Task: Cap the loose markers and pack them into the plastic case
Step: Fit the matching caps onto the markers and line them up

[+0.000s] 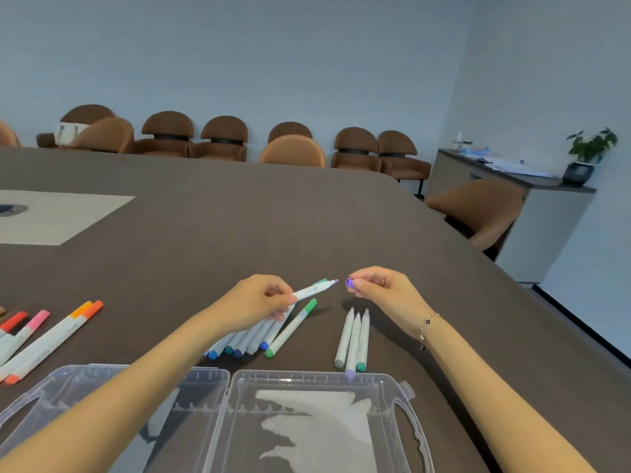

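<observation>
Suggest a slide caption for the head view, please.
Left hand holds an uncapped marker; right hand brings its purple cap.

Walls: plain pale blue-grey wall [273,56], evenly lit.
Table: large dark brown tabletop [273,227], pale inset panel [58,216] toward its left edge.
Seating: brown chairs [223,139] lining the far wall.
Right side: grey sideboard [546,213] carrying papers and a potted plant [589,153].

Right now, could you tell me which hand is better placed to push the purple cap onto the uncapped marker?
Right. The right hand already pinches the purple cap just off the marker tip, while the left hand only steadies it.
</observation>
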### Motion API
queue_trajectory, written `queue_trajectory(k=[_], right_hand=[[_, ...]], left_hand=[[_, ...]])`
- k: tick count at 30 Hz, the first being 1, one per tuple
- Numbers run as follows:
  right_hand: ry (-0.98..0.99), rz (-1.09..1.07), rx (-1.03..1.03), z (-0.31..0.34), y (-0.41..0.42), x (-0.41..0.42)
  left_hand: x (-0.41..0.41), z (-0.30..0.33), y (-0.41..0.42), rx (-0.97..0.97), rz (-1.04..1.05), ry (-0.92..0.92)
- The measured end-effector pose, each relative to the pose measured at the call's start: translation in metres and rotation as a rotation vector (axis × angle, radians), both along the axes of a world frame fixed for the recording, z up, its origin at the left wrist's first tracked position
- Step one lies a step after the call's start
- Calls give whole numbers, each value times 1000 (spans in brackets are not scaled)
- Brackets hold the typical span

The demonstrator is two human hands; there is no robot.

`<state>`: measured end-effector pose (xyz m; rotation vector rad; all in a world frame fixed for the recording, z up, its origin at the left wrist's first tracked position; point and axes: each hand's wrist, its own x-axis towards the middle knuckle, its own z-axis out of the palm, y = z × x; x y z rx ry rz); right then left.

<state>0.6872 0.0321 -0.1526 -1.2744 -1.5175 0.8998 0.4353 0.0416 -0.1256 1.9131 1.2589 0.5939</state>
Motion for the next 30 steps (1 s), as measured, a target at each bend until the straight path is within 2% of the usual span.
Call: queue_trajectory(k=[3,9,18,27,30], right_hand=[[31,-2,25,2,1,-1],[-40,39,37,1,3,-5],[-100,118,43,3,-1,-14],[-66,81,80,2,3,-14],[-80,41,111,9,8,-12]], left_hand=[[5,-2,-2,-7,6,-7],[8,-2,-5,-5,15,-14],[12,-5,-6,30,-5,63],[28,-12,-12,25,65,40],[36,-10,-12,70,80,110]])
